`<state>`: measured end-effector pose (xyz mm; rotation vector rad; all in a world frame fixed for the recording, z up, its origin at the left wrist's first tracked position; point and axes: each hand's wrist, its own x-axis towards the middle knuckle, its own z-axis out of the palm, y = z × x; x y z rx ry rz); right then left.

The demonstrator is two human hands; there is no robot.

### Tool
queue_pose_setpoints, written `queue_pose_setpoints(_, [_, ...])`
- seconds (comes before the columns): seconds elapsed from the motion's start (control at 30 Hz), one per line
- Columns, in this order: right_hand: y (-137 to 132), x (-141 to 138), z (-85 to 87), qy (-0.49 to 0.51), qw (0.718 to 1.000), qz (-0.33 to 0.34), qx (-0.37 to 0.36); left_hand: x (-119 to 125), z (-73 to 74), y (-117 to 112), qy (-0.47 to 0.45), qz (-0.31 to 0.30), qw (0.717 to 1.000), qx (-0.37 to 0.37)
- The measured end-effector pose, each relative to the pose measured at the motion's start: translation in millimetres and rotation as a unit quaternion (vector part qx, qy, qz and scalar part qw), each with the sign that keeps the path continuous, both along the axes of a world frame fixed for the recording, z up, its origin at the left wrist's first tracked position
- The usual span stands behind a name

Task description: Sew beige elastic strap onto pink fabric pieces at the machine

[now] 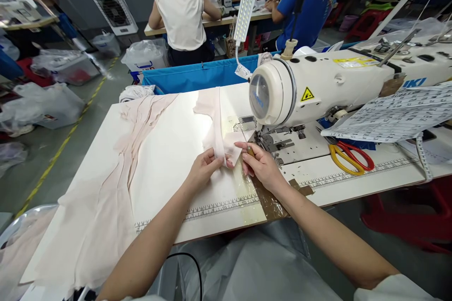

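Observation:
Pale pink fabric (213, 127) lies on the white sewing table, left of the machine's needle area. My left hand (205, 165) pinches its near edge between thumb and fingers. Close by on the right, my right hand (260, 163) is closed round the brownish handle of an awl (250, 150), whose thin metal spike points up and away. The right index finger reaches toward the fabric's right corner; whether it touches is hard to tell. Just beyond that hand are the presser foot and needle area of a white sewing machine (318, 85).
Long pale pink fabric pieces (106, 211) spread over the table's left side. Scissors (348, 157) with yellow and red handles lie right of the needle area. A printed paper sheet (391, 113) hangs by the machine arm. An LED lamp (244, 16) stands behind; two people work farther back.

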<state>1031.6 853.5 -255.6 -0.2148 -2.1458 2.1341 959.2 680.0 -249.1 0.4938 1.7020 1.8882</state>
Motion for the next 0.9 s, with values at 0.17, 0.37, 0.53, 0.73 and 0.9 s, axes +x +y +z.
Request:
queue_pose_setpoints(0.17, [0,-1,-1.6,-0.001,1.000,0.002,-0.001,1,-0.1,1,-0.006,0.003,1.000,0.018])
queue_pose_setpoints(0.37, [0,0,-1.8,0.001,1.000,0.002,-0.015,-1,-5.1,-2,-0.025,-0.009,1.000,0.008])
queue_pose_setpoints(0.53, [0,1,1.3,-0.002,1.000,0.001,0.000,-3,-10.4,-4,0.002,-0.022,1.000,0.000])
queue_pose_setpoints(0.73, [0,1,0.3,-0.007,1.000,0.004,0.011,-3,-9.4,-2,-0.006,-0.025,1.000,0.004])
queue_pose_setpoints(0.9, [0,1,-1.4,-0.014,1.000,0.007,0.012,-1,-6.3,-2,-0.025,-0.023,0.999,0.022])
